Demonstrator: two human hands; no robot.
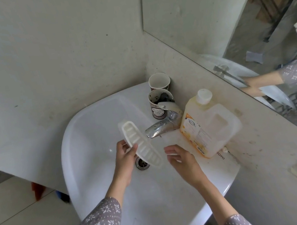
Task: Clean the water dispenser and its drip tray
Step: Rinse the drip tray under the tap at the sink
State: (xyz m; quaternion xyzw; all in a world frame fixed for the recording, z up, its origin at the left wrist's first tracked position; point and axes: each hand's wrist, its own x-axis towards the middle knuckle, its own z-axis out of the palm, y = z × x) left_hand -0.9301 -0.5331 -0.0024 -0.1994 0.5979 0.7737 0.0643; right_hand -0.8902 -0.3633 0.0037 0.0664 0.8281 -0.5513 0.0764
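A white slotted drip tray (141,145) is held over the white sink (103,178), just below the chrome tap spout (156,129). My left hand (126,159) grips the tray by its left long edge, thumb on the upper rim. My right hand (181,158) hovers a little to the right of the tray's lower end, fingers relaxed and holding nothing. The drain (142,163) shows partly behind the tray. No water stream is visible from the tap. The water dispenser itself is not in view.
A large translucent jug (208,124) of yellowish liquid with a white cap lies on the sink's right rim. Two paper cups (159,98) stand behind the tap by the wall corner. A mirror (269,43) hangs to the right.
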